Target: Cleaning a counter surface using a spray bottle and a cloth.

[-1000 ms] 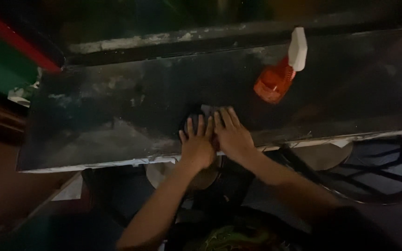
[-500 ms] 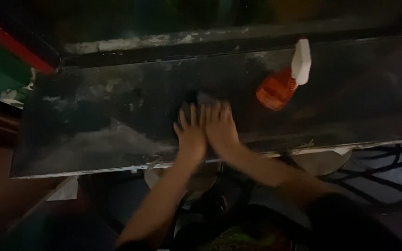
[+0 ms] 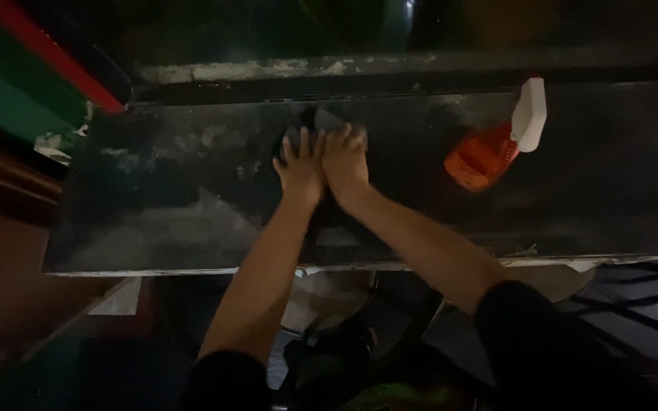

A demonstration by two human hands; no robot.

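Both my hands press side by side on a dark cloth (image 3: 320, 119) lying on a dark, dusty tabletop (image 3: 161, 205). My left hand (image 3: 299, 164) lies flat with its fingers spread on the cloth's left part. My right hand (image 3: 346, 158) touches it on the right, fingers curled over the cloth's far edge. Most of the cloth is hidden under my hands. An orange spray bottle (image 3: 485, 156) with a white trigger head lies on its side to the right of my hands, apart from them.
The table's pale front edge (image 3: 215, 270) runs across the view near my body. A raised ledge with pale smears (image 3: 268, 70) borders the far side. A red and green panel (image 3: 17, 68) stands at the upper left. Dark metal framework (image 3: 634, 304) shows below right.
My hands have slid with the cloth away from me, from near the front edge towards the far side of the table. The spray bottle has stayed in place.
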